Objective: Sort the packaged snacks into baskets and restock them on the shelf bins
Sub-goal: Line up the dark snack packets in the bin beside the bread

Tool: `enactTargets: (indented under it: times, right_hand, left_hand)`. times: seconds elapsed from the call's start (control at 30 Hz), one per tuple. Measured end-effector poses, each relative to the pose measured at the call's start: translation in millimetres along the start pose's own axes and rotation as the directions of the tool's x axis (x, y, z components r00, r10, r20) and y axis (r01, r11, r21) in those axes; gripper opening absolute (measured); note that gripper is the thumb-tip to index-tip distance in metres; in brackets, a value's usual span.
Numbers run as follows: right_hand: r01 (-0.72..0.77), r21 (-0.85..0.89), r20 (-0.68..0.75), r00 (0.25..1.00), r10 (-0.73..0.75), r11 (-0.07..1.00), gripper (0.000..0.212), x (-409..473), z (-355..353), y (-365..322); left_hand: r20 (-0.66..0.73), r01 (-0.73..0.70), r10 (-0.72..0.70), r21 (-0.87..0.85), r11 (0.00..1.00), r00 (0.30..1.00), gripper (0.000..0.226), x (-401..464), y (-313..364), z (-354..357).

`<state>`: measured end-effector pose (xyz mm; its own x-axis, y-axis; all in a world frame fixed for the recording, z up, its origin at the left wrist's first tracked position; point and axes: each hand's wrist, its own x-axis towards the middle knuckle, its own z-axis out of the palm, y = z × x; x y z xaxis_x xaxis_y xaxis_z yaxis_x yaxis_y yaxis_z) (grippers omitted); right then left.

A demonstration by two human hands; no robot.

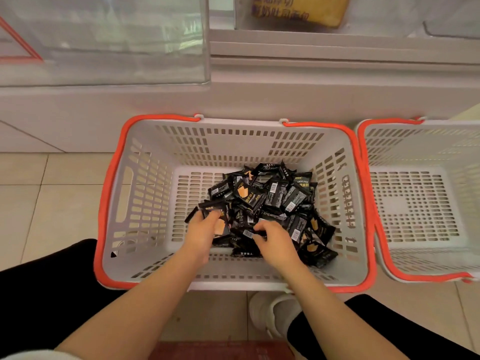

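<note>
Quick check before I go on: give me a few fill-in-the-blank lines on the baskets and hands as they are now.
1. The black snack packets lie piled in the ____ basket.
2. The basket on the right holds ____ packets.
3. Both baskets' handles are coloured ____.
4. The left hand and right hand are both ____ the packet pile.

Missing words: middle; no; orange; in

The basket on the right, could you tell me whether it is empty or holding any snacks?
Empty as far as shown: the right basket shows only bare slotted floor; its far right side is cut off.
</note>
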<state>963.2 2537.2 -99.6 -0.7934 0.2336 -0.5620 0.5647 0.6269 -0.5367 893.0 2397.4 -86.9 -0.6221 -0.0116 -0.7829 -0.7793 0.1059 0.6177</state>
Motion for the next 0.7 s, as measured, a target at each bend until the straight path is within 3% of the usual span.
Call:
enactTargets:
  times: [0.07, 0.17, 0.3, 0.43, 0.5, 0.57, 0.63, 0.7]
  right_hand:
    - [0.12, -0.204, 0.131, 0.987, -0.094, 0.972, 0.032, 13, 2, 1]
    - [0.244, -0.487, 0.251, 0.959, -0.133, 0.839, 0.042, 31, 10, 3]
    - [0.096, -0.703, 0.101, 0.994, -0.036, 0.705, 0.053, 49, 11, 14]
    - [0.106, -0.741, 0.152, 0.988, 0.011, 0.663, 0.053, 56, 7, 30]
    - [0.136, -0.696, 0.189, 0.982, -0.003, 0.705, 0.05, 59, 1, 32]
    - [0.125, -0.563, 0.227, 0.974, 0.007, 0.817, 0.049, 60, -7, 32]
    - [0.041, -0.31, 0.271, 0.962, 0.047, 0.95, 0.049, 57, -15, 29]
    - [-0.157, -0.009, 0.305, 0.94, 0.152, 0.988, 0.039, 50, -20, 24]
  left_hand:
    - [0.008, -0.036, 0.036, 0.075, 0.997, 0.999, 0.018, 8, 3, -14]
    - [0.022, -0.099, 0.097, 0.301, 0.948, 0.995, 0.016, 18, 2, -33]
    - [0.137, -0.224, 0.182, 0.715, 0.662, 0.974, 0.036, 39, -3, -53]
    - [0.195, -0.255, 0.176, 0.855, 0.452, 0.965, 0.031, 65, -7, -65]
    - [0.227, -0.276, 0.17, 0.883, 0.379, 0.959, 0.026, 78, -11, -67]
    - [0.278, -0.309, 0.155, 0.92, 0.24, 0.948, 0.032, 90, -17, -67]
    - [0.329, -0.342, 0.157, 0.937, 0.064, 0.931, 0.043, 102, -24, -65]
    - [0.386, -0.383, 0.156, 0.922, -0.056, 0.909, 0.049, 110, -32, -61]
